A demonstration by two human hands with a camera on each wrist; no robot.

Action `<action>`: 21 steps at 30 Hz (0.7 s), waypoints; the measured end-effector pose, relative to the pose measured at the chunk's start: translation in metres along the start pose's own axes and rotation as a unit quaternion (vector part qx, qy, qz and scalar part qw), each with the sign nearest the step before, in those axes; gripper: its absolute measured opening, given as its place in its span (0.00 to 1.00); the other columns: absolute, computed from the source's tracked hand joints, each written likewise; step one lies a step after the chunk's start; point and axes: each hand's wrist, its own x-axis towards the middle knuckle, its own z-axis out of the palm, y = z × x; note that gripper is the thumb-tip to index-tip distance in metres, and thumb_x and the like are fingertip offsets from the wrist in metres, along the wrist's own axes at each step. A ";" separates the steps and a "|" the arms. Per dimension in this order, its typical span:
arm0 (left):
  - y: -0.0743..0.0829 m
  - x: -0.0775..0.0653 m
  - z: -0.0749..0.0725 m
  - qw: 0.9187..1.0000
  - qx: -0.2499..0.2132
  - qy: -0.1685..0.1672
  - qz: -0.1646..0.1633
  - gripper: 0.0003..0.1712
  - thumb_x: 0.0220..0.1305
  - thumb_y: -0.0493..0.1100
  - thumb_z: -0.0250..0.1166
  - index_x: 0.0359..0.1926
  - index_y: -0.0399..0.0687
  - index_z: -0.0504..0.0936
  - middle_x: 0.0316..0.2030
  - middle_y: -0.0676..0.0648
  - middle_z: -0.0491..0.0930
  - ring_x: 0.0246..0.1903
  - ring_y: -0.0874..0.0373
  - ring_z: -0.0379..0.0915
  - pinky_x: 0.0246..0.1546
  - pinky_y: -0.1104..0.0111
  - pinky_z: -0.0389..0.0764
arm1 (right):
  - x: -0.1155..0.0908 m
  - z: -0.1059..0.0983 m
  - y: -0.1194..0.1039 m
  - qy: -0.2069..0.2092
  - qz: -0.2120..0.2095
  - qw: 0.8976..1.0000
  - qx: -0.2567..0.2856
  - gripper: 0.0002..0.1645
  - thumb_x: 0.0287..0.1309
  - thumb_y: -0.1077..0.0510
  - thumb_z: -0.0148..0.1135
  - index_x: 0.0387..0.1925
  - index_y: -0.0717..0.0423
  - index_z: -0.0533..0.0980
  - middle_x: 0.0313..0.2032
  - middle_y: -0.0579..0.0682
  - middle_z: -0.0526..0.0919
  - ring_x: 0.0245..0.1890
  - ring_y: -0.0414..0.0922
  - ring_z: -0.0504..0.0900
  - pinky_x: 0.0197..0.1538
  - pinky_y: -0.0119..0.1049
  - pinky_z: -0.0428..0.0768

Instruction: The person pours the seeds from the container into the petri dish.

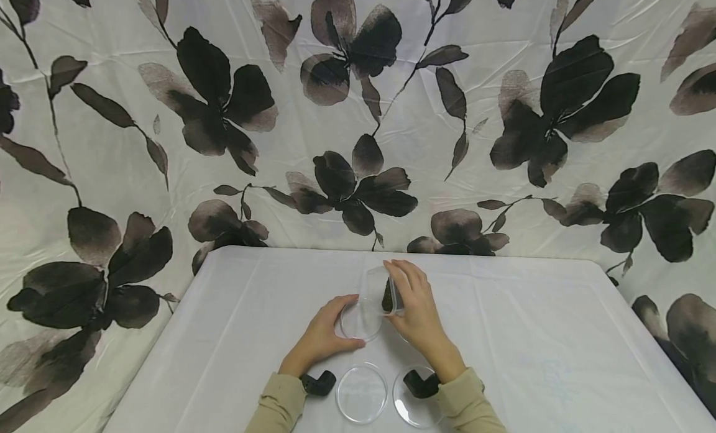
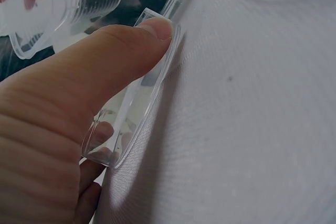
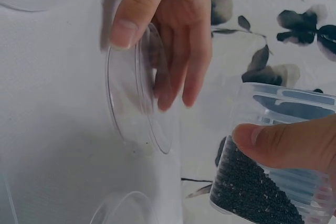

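Observation:
My left hand [image 1: 324, 335] grips a clear round petri dish [image 1: 358, 324] by its sides, thumb nearer me and fingers on the far side. In the left wrist view the thumb presses the dish's rim [image 2: 167, 59]. My right hand [image 1: 416, 309] holds a clear ribbed plastic tub [image 3: 286, 106], tipped on its side above and to the right of that dish. Dark, seed-like grains [image 3: 252, 187] lie heaped against the tub's wall. A few dark specks show at the dish's lower edge in the right wrist view.
Two more clear round dishes lie nearer me, a left one [image 1: 362, 394] and a right one [image 1: 408, 411] partly under the right wrist's black camera [image 1: 421, 384]. Another dish edge [image 1: 401, 338] shows beneath my right hand. A white cloth covers the table [image 1: 252, 296]; a floral curtain [image 1: 347, 110] hangs behind.

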 end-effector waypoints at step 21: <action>0.000 0.000 0.000 1.000 0.002 0.000 -0.001 0.54 0.40 0.57 0.82 0.70 0.54 0.69 0.66 0.52 0.71 0.67 0.53 0.64 0.68 0.52 0.64 | 0.000 0.003 -0.004 -0.025 -0.015 0.999 -0.038 0.63 0.23 0.72 0.82 0.69 0.53 0.68 0.63 0.58 0.72 0.66 0.59 0.66 0.64 0.57 0.68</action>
